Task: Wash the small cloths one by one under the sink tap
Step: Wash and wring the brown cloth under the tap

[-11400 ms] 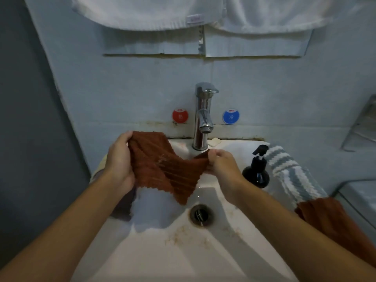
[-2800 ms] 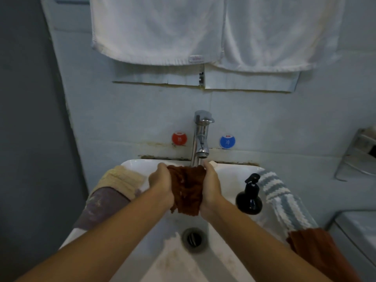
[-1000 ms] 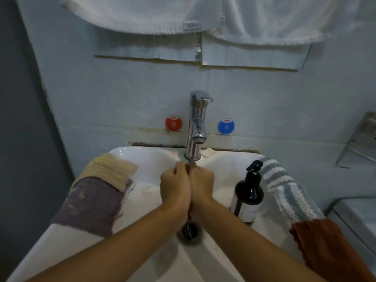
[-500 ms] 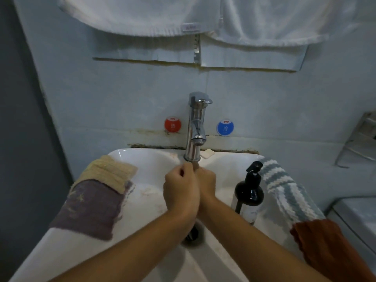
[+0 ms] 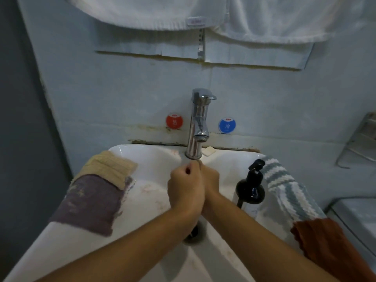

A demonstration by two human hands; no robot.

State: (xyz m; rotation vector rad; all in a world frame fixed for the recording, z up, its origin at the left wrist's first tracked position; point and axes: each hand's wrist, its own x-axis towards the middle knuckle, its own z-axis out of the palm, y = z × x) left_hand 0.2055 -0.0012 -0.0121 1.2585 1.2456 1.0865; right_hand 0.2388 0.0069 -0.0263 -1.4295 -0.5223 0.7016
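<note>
My left hand (image 5: 186, 192) and my right hand (image 5: 210, 184) are clenched side by side over the white sink (image 5: 142, 148), just below the spout of the chrome tap (image 5: 198, 123). Both sets of fingers are curled tight. The brown cloth they held before is hidden inside the fists. No water stream can be made out. On the sink's left rim lie a beige cloth (image 5: 107, 167) and a purple cloth (image 5: 89, 204). Over the right rim hang a striped blue-white cloth (image 5: 289, 190) and a second brown cloth (image 5: 325, 241).
A black pump bottle (image 5: 251, 190) stands on the right rim, close to my right forearm. The drain (image 5: 193, 234) sits under my wrists. White towels (image 5: 142, 11) hang on the wall above. A metal rack (image 5: 362, 139) is at the far right.
The brown cloth, wrung between both hands 2.8 s ago, is bunched out of sight in my fists. In the last second the hands stayed together under the spout.
</note>
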